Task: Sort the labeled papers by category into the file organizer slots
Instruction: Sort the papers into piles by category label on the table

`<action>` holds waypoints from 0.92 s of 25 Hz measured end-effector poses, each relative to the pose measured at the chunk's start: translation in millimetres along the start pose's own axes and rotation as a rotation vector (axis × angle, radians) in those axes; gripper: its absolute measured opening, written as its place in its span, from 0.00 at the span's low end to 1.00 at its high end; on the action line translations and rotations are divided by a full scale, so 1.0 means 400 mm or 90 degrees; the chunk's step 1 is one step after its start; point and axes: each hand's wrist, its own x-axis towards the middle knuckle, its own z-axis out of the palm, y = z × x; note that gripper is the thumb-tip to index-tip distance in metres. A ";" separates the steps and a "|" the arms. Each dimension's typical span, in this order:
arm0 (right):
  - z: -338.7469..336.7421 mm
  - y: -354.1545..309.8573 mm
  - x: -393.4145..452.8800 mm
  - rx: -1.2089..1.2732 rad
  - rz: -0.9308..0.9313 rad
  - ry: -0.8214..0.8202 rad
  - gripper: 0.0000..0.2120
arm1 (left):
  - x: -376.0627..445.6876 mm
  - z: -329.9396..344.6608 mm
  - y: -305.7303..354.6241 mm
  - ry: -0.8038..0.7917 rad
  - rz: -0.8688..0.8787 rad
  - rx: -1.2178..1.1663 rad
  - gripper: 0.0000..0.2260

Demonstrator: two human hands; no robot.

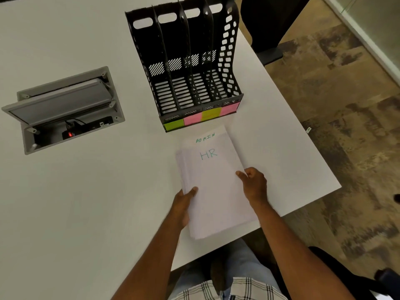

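1. Fingers [242, 174] of the right hand [254, 187] pinch the loose stack of white labeled papers [213, 187]; left hand [184, 204] grips its other edge.
2. Stack sits just before the black plastic four-slot file organizer [186, 68], all slots empty.
3. Sheets are fanned, so two could easily lift together and get misfiled.

Both hands hold a stack of papers [213, 185] on the white desk [86, 202], the left hand [184, 204] gripping its left edge and the right hand [254, 186] pinching its right edge. The top sheet reads "HR". Just beyond the hands stands the black file organizer [188, 61], with a grey cable box [65, 107] off to the left.
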 end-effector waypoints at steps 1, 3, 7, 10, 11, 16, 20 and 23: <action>0.002 0.015 0.007 -0.037 -0.002 -0.004 0.14 | 0.005 0.000 -0.012 -0.008 -0.010 -0.015 0.19; 0.005 0.043 0.021 -0.096 -0.007 -0.008 0.17 | 0.015 0.002 -0.031 -0.018 -0.015 -0.027 0.20; -0.005 0.090 0.033 -0.143 -0.042 -0.001 0.18 | 0.022 0.007 -0.057 0.008 -0.014 0.013 0.19; -0.067 0.118 0.084 -0.215 -0.033 0.099 0.17 | 0.033 0.012 -0.064 0.084 0.004 0.063 0.19; -0.099 0.128 0.111 -0.241 -0.031 0.140 0.17 | 0.040 0.013 -0.067 0.100 0.009 0.069 0.19; -0.220 0.177 0.234 -0.351 0.011 0.212 0.17 | 0.067 0.012 -0.085 0.141 0.020 0.073 0.18; -0.212 0.177 0.236 -0.405 -0.076 0.134 0.29 | 0.080 0.031 -0.097 0.169 0.032 0.074 0.19; -0.161 0.194 0.198 -0.504 -0.240 -0.095 0.31 | 0.083 0.040 -0.098 0.186 0.042 0.085 0.19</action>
